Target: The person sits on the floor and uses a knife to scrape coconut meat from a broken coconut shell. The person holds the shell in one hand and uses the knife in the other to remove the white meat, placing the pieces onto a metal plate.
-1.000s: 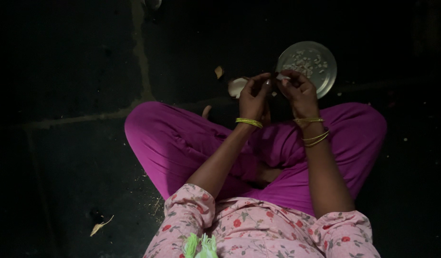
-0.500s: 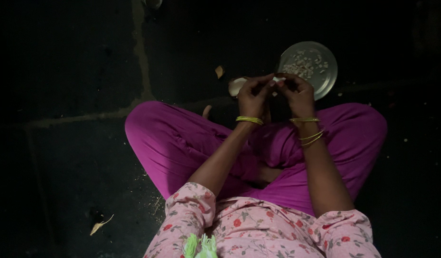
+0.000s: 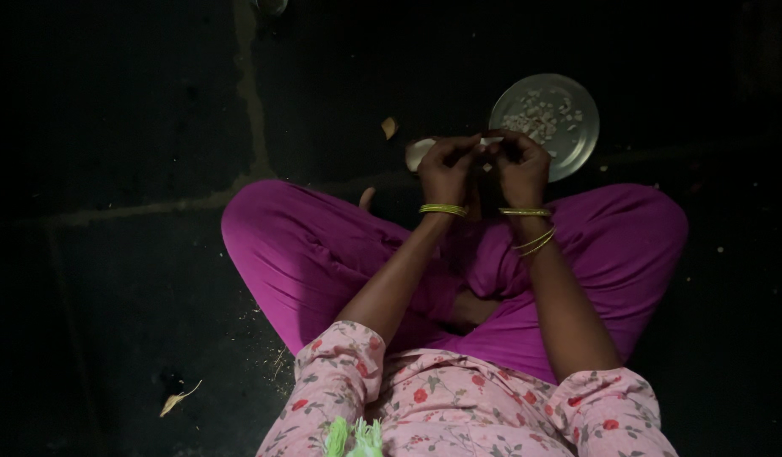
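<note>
left hand (image 3: 446,169) + right hand (image 3: 520,165): fingertips pinched together on small pale garlic-like clove (image 3: 490,140), upper centre | likely light, slippery; grip its ends | round steel plate (image 3: 584,140) of pale pieces just beyond

Magenta trousers (image 3: 323,254), pink floral top (image 3: 459,406) w/ red blooms, gold bangles (image 3: 443,209), silver plate (image 3: 581,140), dark floor (image 3: 120,127)

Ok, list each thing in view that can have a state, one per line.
left hand: raised, fingers pinched on a small pale piece
right hand: raised, fingers meeting the left hand's on the same piece
metal plate: flat on the floor, holding small pale bits
pale husk: lying on the floor behind the left hand
dry scrap: loose on the floor
</note>
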